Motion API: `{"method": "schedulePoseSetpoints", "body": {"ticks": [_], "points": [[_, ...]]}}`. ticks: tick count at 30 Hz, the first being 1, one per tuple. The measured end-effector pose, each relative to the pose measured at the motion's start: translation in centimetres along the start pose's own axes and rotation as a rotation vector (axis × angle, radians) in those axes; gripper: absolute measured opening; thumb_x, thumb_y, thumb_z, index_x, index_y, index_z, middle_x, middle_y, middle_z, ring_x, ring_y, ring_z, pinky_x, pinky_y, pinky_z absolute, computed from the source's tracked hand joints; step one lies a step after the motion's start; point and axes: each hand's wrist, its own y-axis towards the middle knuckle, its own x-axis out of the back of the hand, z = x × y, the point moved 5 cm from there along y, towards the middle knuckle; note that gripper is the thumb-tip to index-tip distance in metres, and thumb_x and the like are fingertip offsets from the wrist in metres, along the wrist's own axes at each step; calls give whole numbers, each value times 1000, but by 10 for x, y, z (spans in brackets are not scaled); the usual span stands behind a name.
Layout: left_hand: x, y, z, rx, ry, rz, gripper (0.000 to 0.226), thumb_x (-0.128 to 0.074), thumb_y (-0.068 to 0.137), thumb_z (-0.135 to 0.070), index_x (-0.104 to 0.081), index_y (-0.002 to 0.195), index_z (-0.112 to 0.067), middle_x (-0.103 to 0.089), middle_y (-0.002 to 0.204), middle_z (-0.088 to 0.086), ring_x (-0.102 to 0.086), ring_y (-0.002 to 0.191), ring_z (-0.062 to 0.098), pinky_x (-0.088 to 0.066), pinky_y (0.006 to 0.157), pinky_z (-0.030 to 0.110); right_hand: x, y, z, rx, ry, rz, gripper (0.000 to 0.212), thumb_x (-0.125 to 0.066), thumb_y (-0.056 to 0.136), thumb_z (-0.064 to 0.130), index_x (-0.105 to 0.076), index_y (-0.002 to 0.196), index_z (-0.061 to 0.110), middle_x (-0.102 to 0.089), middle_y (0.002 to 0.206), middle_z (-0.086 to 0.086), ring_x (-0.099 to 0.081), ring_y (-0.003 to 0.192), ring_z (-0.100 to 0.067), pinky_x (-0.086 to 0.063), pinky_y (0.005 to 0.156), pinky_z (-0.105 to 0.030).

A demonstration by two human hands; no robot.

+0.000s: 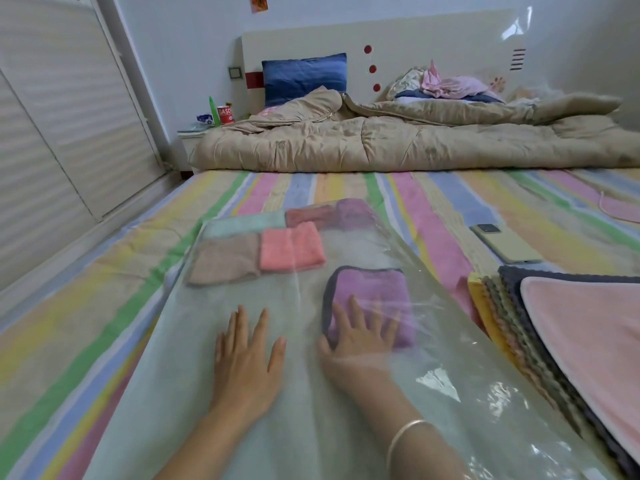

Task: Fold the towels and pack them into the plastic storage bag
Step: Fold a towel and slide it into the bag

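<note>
Plastic storage bag [214, 317] is laid flat on the striped sheet [104, 271], centre frame. Five folded towels are seen through the film at its far end: teal [242, 223], taupe [225, 259], coral [291, 249], rust [310, 214], purple [353, 211]. A lilac towel [374, 289] with a dark border is set nearer, apart from them.

Left hand [246, 358] is pressed flat on top of the bag, fingers straight and spread, nothing grasped. Right hand [360, 341] is laid flat on the lilac towel, fingers extended, not curled round it. It is veiled by film and looks to be inside the bag. A bracelet [405, 434] is worn on that wrist.

Stack of unfolded towels [588, 341] sits just beside the bag's right edge, pink one on top, cut off by the frame. A phone [505, 244] lies beyond it on the sheet. Far end of the bed is taken up by a bunched beige quilt [381, 140] and a blue pillow [304, 76].

Glare and wrinkles blur the bag's near right corner. Whether the bag overlaps the stack cannot be told. The bag mouth is not made out.
</note>
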Motion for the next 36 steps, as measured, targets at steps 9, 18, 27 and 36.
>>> {"method": "schedulePoseSetpoints", "body": {"ticks": [9, 18, 27, 36], "points": [[-20, -4, 4, -77, 145, -103, 71, -31, 87, -54, -47, 142, -11, -39, 148, 23, -37, 139, 36, -15, 112, 47, -7, 95, -16, 25, -44, 15, 66, -39, 90, 54, -23, 149, 31, -17, 160, 1, 0, 147, -38, 12, 110, -65], [-18, -9, 3, -111, 136, -121, 69, -31, 88, -51, -51, 139, -10, -43, 147, 21, -37, 139, 36, -17, 112, 49, -15, 148, -27, 115, -127, -11, 66, -32, 79, 59, -43, 140, 36, -32, 155, 8, -19, 146, -25, 4, 117, -53], [23, 90, -76, -54, -142, -302, 47, -43, 80, -30, -62, 120, -15, -56, 133, 12, -50, 124, 32, -33, 109, 48, -21, 117, -36, -28, -51, -102, 58, -36, 81, 55, -46, 133, 32, -46, 141, -12, -20, 141, -42, -18, 113, -61], [-44, 109, -98, -100, -47, -9, 86, 8, 74, -61, -13, 153, -34, -7, 162, 11, -1, 149, 28, 3, 120, 47, -38, 155, -39, 97, -201, 35, 81, 2, 77, 51, -30, 148, 28, -30, 155, -10, -15, 145, -42, -11, 117, -54]]}}
